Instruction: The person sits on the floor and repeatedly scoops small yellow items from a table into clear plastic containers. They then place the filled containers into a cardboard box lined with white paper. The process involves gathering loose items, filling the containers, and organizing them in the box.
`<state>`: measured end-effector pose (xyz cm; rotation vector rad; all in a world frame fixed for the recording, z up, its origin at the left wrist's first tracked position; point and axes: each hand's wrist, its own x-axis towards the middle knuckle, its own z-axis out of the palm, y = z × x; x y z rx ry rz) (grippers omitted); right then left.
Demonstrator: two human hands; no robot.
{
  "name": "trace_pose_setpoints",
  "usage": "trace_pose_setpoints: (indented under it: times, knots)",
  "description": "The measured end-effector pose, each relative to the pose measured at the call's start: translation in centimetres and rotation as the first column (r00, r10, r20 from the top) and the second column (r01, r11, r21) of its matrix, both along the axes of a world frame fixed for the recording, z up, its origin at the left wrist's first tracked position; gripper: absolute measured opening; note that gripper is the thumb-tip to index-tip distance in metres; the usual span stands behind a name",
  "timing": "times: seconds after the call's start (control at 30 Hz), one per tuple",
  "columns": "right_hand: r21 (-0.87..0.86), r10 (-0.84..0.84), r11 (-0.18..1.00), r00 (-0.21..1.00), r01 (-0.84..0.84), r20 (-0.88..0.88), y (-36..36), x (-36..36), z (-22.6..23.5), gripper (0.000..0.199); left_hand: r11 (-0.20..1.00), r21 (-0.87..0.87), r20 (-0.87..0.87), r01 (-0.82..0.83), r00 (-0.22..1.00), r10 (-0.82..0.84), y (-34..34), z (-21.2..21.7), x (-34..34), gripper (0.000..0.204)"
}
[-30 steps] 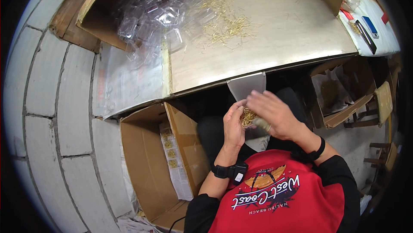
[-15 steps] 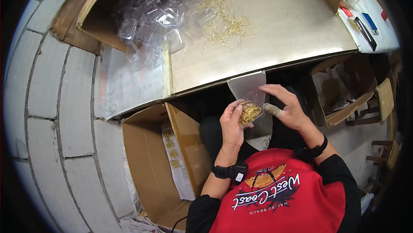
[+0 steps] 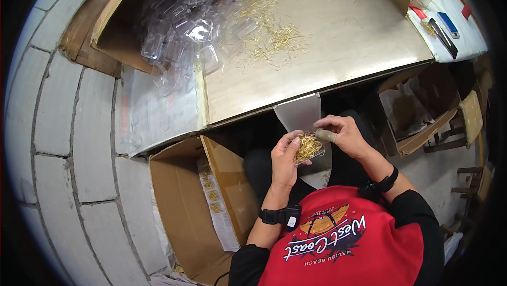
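Box (image 3: 311, 159) of gold wires (image 3: 307, 148) in left hand (image 3: 285, 158), right hand (image 3: 344, 136) at rim.

The gold-coloured wire pieces (image 3: 307, 148) look like shiny metal; the small box (image 3: 317, 156) is smooth, clear plastic. At the far left, the heaped cases (image 3: 200, 31) are glossy transparent plastic; the tabletop (image 3: 327, 48) is smooth with a soft sheen. Near left, the carton (image 3: 178, 196) is matt cardboard. The grey blocks (image 3: 55, 122) look dull, the red T-shirt (image 3: 383, 241) matt cloth.
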<state>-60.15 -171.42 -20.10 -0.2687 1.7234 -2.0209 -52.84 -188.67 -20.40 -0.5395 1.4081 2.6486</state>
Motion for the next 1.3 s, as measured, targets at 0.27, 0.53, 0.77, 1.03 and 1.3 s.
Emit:
trace_pose_setpoints:
  times: [0.27, 0.53, 0.77, 1.03, 1.3]
  knots:
    - [0.305, -0.049, 0.928, 0.883, 0.213, -0.467, -0.1, 0.4, 0.7, 0.008, 0.996, -0.087, 0.029, -0.027, 0.999, 0.03, 0.5, 0.5, -0.1, 0.023]
    - [0.303, 0.106, 0.926, 0.618, 0.224, -0.779, -0.3, -0.3, 2.1, 0.009, 0.998, -0.045, 0.002, 0.036, 0.999, -0.036, 0.9, 0.3, 0.0, 0.023]
    - [0.322, 0.229, 0.945, 0.804, -0.049, -0.549, -0.6, -1.0, 2.0, 0.015, 0.996, 0.089, 0.021, 0.014, 1.0, -0.016, 0.5, -0.2, 0.3, 0.025]
    - [0.245, 0.201, 0.965, 0.854, -0.09, -0.479, 1.3, 0.0, 2.2, 0.062, 0.974, 0.153, -0.196, 0.17, 0.971, -0.139, 0.1, 0.1, 0.4, 0.049]
    - [0.421, 0.245, 0.9, 0.668, 0.112, -0.702, 1.1, 0.9, 1.3, 0.045, 0.994, 0.069, -0.102, 0.089, 0.991, -0.082, 0.7, 0.4, 0.3, 0.051]
